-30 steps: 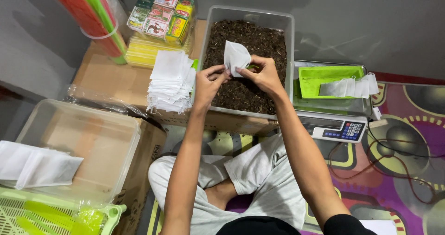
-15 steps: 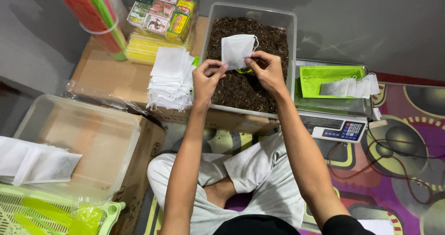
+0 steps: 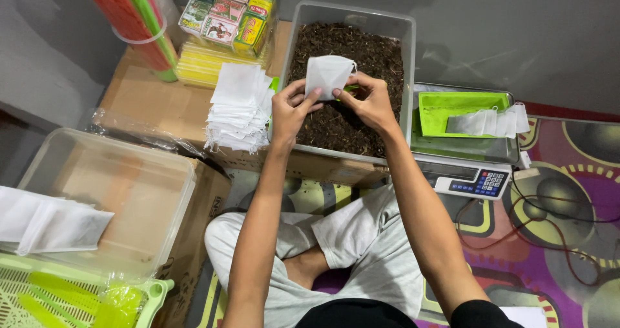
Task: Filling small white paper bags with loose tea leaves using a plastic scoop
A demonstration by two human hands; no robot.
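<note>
Both my hands hold one small white filter bag [image 3: 326, 74] over a clear plastic tub [image 3: 407, 56] filled with dark loose dried leaves [image 3: 368, 50]. My left hand [image 3: 292, 109] pinches the bag's lower left edge, and my right hand [image 3: 369, 99] grips its lower right edge. The bag is upright, with a thin drawstring at its top right corner. A bit of something green shows between my hands, mostly hidden. A stack of empty white bags [image 3: 240, 105] lies on a cardboard box just left of my left hand.
A digital scale [image 3: 475, 179] at the right carries a green tray [image 3: 462, 102] with white bags [image 3: 494, 122]. At the left stands a clear bin [image 3: 129, 173] with filled bags [image 3: 48, 224]. Behind are colourful packets [image 3: 226, 14] and a lime basket [image 3: 77, 296] below.
The bag has been turned from tilted to upright and lifted slightly between my hands. My hands stay over the tub, a little closer together on the bag's lower edge.
</note>
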